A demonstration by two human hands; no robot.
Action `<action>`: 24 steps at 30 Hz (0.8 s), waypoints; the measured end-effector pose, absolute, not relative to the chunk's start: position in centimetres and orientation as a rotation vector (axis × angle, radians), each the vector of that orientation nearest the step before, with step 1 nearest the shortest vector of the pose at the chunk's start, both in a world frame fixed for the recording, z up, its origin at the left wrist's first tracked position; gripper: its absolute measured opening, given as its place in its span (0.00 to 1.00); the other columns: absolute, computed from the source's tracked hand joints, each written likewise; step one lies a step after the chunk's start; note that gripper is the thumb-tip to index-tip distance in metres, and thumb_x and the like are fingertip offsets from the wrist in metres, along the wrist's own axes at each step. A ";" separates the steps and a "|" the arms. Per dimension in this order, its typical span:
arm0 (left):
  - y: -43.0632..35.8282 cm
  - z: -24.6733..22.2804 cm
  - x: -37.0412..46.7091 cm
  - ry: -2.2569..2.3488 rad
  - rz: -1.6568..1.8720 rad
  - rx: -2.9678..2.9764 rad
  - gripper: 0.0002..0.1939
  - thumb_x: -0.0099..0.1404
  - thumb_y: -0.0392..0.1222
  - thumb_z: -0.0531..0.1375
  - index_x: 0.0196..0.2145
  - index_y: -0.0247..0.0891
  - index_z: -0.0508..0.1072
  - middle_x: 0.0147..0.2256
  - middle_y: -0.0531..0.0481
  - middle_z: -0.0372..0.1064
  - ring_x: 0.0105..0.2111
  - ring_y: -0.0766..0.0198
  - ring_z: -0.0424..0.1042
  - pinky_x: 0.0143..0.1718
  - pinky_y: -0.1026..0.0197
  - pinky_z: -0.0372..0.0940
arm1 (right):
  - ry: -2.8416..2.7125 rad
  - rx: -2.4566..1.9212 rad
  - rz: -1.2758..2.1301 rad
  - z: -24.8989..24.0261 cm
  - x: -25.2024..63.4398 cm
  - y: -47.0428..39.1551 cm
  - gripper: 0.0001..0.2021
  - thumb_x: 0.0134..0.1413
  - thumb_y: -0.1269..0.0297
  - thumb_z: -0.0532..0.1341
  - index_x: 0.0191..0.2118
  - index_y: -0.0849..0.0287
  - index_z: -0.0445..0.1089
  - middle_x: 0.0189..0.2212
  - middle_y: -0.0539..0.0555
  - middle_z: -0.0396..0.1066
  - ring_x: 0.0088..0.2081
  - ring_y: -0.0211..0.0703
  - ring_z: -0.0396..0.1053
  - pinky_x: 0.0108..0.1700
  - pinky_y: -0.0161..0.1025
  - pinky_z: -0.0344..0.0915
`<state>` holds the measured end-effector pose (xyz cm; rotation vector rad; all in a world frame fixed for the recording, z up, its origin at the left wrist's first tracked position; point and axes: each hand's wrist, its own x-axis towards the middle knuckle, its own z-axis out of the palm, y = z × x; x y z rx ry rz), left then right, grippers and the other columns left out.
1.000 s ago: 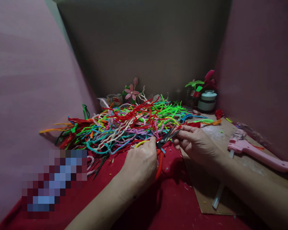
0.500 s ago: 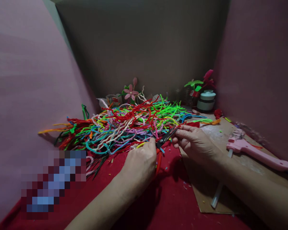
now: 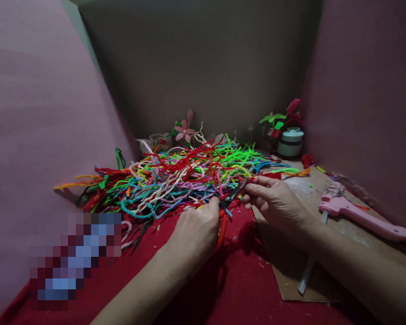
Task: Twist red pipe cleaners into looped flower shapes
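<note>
Between the hands, before the heap of fuzzy stems, the scissors slanted away and rightward, tips at the right hand, whose fingers pinched a small red piece, mostly hidden. The left hand gripped the handles, partly covering them.

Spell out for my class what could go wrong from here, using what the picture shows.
1. The red-handled scissors point toward the right-hand grip, so a slip might nick a finger.
2. The right forearm crosses in front of the glue stick in the pink glue gun; a bump could shift both.
3. Pipe cleaners crowd close to the blades, so a stray one might be snipped.
</note>
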<state>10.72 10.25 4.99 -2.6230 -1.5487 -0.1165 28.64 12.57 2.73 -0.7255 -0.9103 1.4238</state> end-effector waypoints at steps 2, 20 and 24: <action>10.4 4.9 10.5 -1.583 -0.229 -2.634 0.19 0.62 0.34 0.44 0.50 0.32 0.59 0.34 0.42 0.71 0.32 0.56 0.73 0.31 0.57 0.67 | -0.891 -0.729 1.408 2.7 28.6 12.6 0.05 0.37 0.70 0.66 0.24 0.64 0.70 0.21 0.51 0.69 0.22 0.36 0.67 0.21 0.32 0.64; 10.3 4.9 10.9 -1.538 -0.063 -2.611 0.22 0.58 0.29 0.44 0.51 0.29 0.58 0.40 0.37 0.69 0.35 0.54 0.72 0.35 0.53 0.67 | -1.072 -0.718 1.367 2.7 28.5 12.0 0.06 0.40 0.67 0.65 0.27 0.63 0.73 0.22 0.51 0.70 0.21 0.34 0.66 0.22 0.32 0.65; 10.2 4.7 10.9 -1.524 -0.035 -2.570 0.22 0.58 0.29 0.44 0.52 0.30 0.57 0.38 0.39 0.69 0.34 0.56 0.72 0.33 0.56 0.67 | -1.120 -0.743 1.344 2.6 28.5 11.9 0.06 0.41 0.66 0.65 0.27 0.64 0.72 0.21 0.51 0.70 0.21 0.34 0.66 0.23 0.32 0.65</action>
